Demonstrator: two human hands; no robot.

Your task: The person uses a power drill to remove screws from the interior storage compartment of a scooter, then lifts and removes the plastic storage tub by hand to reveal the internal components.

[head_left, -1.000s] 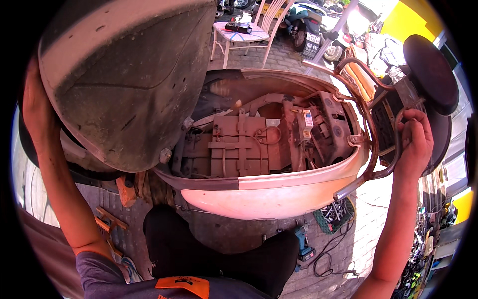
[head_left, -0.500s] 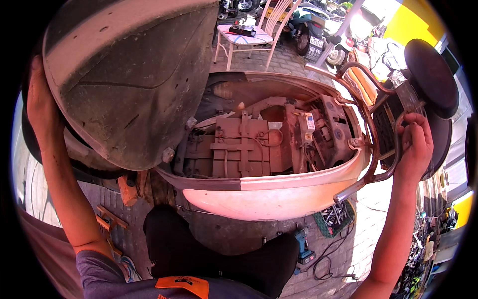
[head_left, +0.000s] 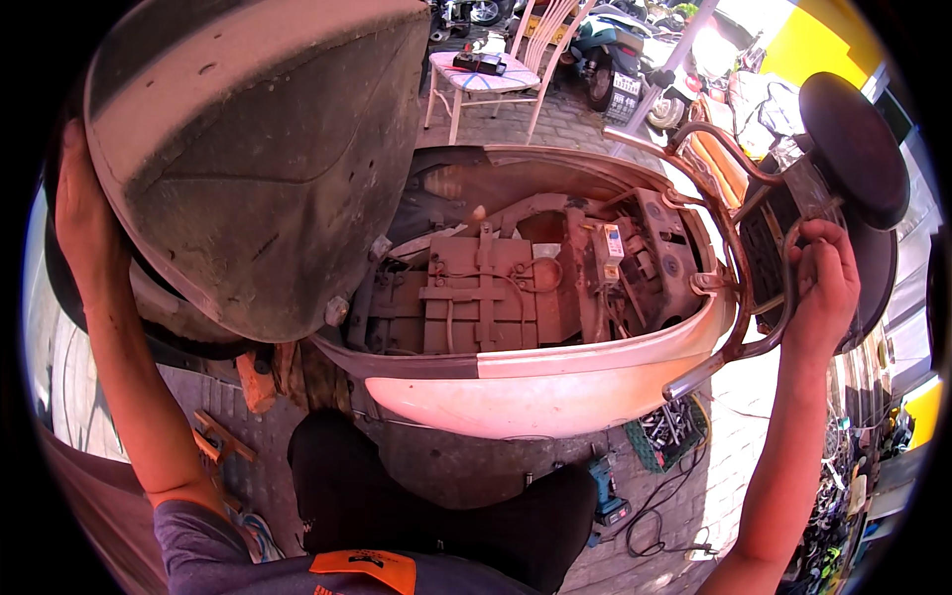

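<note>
A scooter's raised seat [head_left: 268,178] tilts up at the left, its dusty dark underside facing me. My left hand [head_left: 87,213] holds the seat's outer edge, some of its fingers hidden. At the far right my right hand [head_left: 825,278] is closed round the bent metal tube of the rear rack [head_left: 744,342], close to a black oval backrest pad [head_left: 855,149]. Between my hands lies the scooter's uncovered body, with a pale side panel [head_left: 535,402]. Strapped dusty batteries [head_left: 466,297] and a small white-fronted breaker [head_left: 612,248] sit inside it.
Behind the scooter stands a white chair [head_left: 486,74] with a black device [head_left: 479,63] on it. On the ground in front lie a green crate of metal tools [head_left: 666,436], a blue power tool [head_left: 608,496] and a black cable [head_left: 650,526]. Parked scooters [head_left: 610,59] stand behind.
Both hands keep their places on the seat and the rack. The view has shifted very slightly; nothing else has visibly changed.
</note>
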